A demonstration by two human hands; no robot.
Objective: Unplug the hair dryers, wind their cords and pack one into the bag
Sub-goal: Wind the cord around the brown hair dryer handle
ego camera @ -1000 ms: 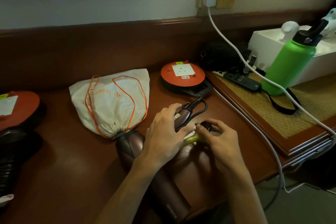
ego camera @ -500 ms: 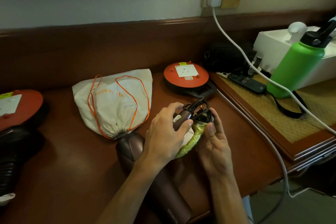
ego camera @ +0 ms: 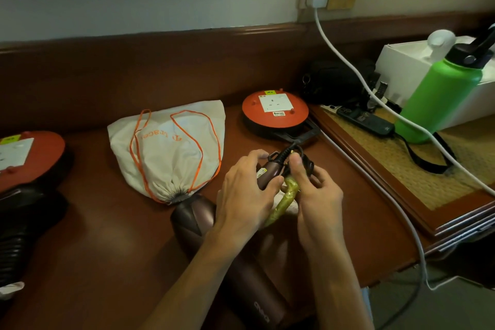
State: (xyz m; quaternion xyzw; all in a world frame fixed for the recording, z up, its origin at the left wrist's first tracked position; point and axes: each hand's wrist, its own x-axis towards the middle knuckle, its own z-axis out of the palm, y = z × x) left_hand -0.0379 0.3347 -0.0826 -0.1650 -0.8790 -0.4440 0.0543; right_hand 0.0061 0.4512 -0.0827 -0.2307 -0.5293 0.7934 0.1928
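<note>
Head view: brown hair dryer (ego camera: 203, 225) lying on tabletop (ego camera: 107, 249), barrel toward the lens. Left hand (ego camera: 247, 190) wrapped around its folded handle; right hand (ego camera: 314, 193) pinching black cord (ego camera: 297, 158) and a yellow-green tie (ego camera: 284, 201). White drawstring bag (ego camera: 171, 147) cinched shut just beyond the dryer.

Under both hands: polished wood desk (ego camera: 107, 249), reddish, glossy, smooth.
Beneath left hand (ego camera: 246, 195): hair dryer (ego camera: 192, 222), maroon plastic, satin sheen.
Against right hand (ego camera: 316, 195): black rubbery cord (ego camera: 290, 151), matt; yellow-green crinkly wrap (ego camera: 284, 201), shiny.
Left of left hand: cream cloth drawstring bag (ego camera: 171, 150), matt, wrinkled, orange cord.
Beyond hands: orange cable reel (ego camera: 276, 112), smooth plastic.
Right of right hand: woven straw-like mat (ego camera: 417, 169), rough; green bottle (ego camera: 439, 99), matt coating.
</note>
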